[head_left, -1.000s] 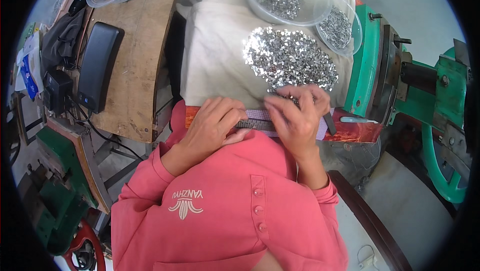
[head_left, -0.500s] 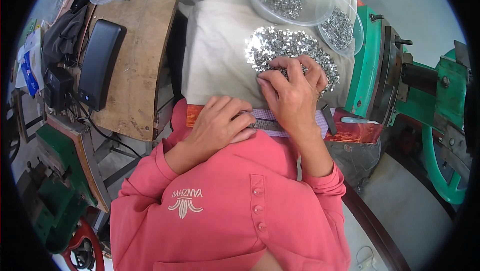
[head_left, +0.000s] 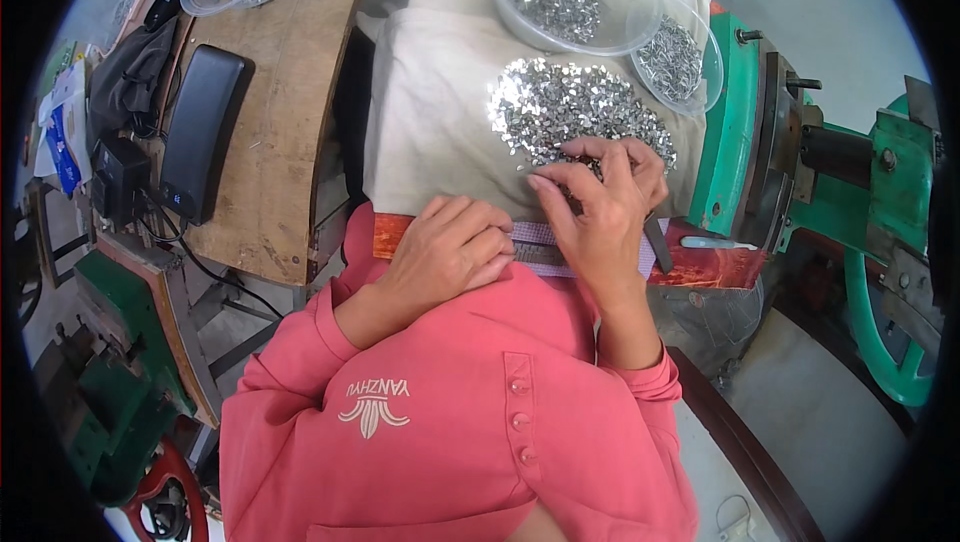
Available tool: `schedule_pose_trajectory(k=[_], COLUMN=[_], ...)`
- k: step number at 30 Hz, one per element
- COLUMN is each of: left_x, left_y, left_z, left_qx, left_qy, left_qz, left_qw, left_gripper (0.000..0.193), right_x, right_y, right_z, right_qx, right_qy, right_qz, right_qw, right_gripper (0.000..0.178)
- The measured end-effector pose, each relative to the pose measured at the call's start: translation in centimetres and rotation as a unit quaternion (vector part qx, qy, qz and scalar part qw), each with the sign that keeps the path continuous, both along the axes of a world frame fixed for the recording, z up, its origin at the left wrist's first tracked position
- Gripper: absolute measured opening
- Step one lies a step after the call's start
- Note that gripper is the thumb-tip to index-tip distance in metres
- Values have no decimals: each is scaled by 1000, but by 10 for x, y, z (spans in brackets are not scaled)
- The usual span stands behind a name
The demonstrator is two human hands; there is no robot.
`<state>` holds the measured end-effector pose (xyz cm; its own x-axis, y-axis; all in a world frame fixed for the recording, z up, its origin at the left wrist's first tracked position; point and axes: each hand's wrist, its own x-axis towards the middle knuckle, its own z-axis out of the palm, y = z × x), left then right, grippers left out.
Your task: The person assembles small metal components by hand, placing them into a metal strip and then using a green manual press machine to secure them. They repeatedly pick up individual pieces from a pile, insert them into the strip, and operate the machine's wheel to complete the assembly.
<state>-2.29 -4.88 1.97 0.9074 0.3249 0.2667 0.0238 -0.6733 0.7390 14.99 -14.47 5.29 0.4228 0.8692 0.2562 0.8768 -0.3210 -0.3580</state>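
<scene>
A loose pile of small shiny metal pieces lies on a pale cloth. My right hand is at the pile's near edge, thumb and forefinger brought together in a pinch and the other fingers curled. Whatever lies between those fingertips is too small to make out. Lower left, my left hand is closed, with its curled fingertips by the end of a narrow grey metal strip. What it grips is hidden. The strip rests on a purple checked cloth close to my body.
Behind the pile stand a large clear tub and a smaller clear dish, both holding metal parts. A dark flat bar and a light-blue pen-like tool lie right. A green machine flanks the right side; a wooden table is left.
My right hand has shifted slightly right and toward me, and its thumb and forefinger have moved to the near edge of the pile. My left hand stays almost in place.
</scene>
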Motion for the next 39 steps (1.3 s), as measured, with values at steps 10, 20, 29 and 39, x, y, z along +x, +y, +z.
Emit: schedule_pose_trajectory(k=[10,20,29,39], left_x=[-5,-4,-5,-2], left_y=[1,0,0,-1], left_z=[0,1,5,5], left_qx=[-39,-45,-19,-18], left_qy=[23,28,52,22], left_qz=[15,2,-13,17], left_qw=[999,999,998,999], left_gripper=[31,29,30,29], right_x=[-5,-31,-3,2], right_y=[8,-44,-22,-13], right_z=[-3,-2,-11,-5], right_qx=[0,20,21,34], right_qy=[-25,39,-28,25], right_qz=[14,41,13,51], right_qw=[1000,998,999,998], right_gripper=[10,15,18,14])
